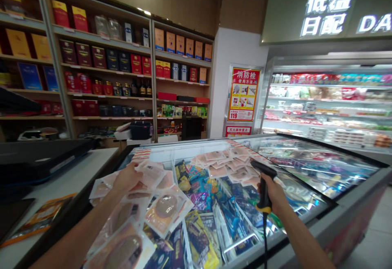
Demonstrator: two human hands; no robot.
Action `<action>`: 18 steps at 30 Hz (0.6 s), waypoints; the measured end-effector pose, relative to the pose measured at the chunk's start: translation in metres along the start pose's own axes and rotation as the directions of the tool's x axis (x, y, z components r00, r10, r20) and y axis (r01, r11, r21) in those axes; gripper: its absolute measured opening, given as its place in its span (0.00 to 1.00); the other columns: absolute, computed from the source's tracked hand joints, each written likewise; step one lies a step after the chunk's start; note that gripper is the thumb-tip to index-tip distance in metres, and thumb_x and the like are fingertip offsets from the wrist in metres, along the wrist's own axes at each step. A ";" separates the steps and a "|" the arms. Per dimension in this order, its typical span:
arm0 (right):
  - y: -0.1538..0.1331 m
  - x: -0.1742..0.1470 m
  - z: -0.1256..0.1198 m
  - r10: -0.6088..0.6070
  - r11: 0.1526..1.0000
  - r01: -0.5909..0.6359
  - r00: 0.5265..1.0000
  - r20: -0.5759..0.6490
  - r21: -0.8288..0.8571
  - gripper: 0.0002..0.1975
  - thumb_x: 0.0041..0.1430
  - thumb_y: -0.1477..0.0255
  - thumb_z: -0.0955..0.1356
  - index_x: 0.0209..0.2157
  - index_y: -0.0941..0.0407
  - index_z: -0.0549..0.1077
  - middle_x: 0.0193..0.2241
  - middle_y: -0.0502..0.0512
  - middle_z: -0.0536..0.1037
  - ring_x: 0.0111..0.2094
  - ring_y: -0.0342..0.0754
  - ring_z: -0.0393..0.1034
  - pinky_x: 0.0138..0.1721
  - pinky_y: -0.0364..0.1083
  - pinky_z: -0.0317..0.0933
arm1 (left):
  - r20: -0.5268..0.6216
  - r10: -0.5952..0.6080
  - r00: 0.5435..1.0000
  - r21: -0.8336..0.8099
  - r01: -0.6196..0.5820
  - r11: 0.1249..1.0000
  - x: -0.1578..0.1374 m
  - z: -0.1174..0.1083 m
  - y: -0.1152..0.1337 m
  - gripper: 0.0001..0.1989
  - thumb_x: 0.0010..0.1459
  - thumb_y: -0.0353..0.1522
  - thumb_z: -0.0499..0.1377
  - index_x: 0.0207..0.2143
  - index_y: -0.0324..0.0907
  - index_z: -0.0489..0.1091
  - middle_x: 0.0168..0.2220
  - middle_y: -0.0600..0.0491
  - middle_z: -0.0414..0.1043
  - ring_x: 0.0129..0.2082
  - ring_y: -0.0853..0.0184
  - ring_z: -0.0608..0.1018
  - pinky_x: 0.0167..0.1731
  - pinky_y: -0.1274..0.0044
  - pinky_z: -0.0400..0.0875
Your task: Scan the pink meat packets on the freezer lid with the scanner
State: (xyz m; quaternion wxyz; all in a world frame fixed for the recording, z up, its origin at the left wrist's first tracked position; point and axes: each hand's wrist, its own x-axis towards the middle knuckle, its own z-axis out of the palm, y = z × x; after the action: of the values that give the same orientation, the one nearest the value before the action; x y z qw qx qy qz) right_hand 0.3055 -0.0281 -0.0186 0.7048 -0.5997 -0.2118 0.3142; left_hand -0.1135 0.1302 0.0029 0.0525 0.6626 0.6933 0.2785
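My left hand (129, 176) is closed on the edge of a clear flat packet (150, 174) at the far end of a spread of packets. Several more lie overlapping below it on the glass freezer top, among them a packet with a round brown disc (167, 205) in it. In my right hand (275, 197) is a black and yellow barcode scanner (265, 187), held upright by its handle, with its cable hanging down. Beyond the scanner, a second spread of similar packets (228, 161) covers the far middle of the glass.
The chest freezer (324, 216) holds colourful bagged goods under its glass. On the left, a counter (104, 156) carries a dark flat device (45, 158) and an orange packet (39, 218). Shelves of boxes (105, 61) stand behind, with a lit refrigerated display (330, 101) at right.
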 end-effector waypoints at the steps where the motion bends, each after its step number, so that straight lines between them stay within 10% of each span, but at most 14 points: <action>1: 0.000 0.001 -0.001 -0.001 1.000 0.001 1.000 0.002 0.003 0.13 0.39 0.63 0.66 0.19 0.58 0.61 0.10 0.48 0.66 0.11 0.41 0.59 0.11 0.40 0.53 | -0.007 0.006 1.000 0.029 -0.006 1.000 -0.001 -0.002 0.000 0.19 0.42 0.30 0.50 0.40 0.34 0.64 0.30 0.43 0.71 0.31 0.55 0.73 0.29 0.70 0.64; 7: 0.000 0.000 -0.001 -0.010 1.000 0.010 1.000 0.007 0.009 0.14 0.38 0.62 0.66 0.19 0.58 0.62 0.10 0.47 0.66 0.12 0.40 0.60 0.12 0.39 0.54 | -0.059 0.155 0.986 0.069 -0.151 0.986 -0.010 0.013 0.049 0.20 0.44 0.31 0.49 0.42 0.34 0.63 0.44 0.42 0.63 0.45 0.58 0.65 0.43 0.72 0.58; 18: 0.006 -0.013 0.002 0.015 0.999 -0.011 0.996 0.090 -0.044 0.14 0.41 0.60 0.65 0.20 0.58 0.62 0.12 0.48 0.67 0.13 0.40 0.61 0.14 0.39 0.54 | 0.216 0.214 0.953 -0.329 -0.135 0.935 -0.026 0.135 0.177 0.15 0.47 0.32 0.55 0.39 0.37 0.65 0.39 0.48 0.67 0.40 0.65 0.69 0.40 0.71 0.61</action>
State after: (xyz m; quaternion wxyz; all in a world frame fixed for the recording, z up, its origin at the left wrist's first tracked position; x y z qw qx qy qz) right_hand 0.2933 -0.0351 -0.0233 0.6795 -0.6013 -0.2460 0.3408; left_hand 0.1063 0.1423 -0.0373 0.2171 0.7349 0.5668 0.3026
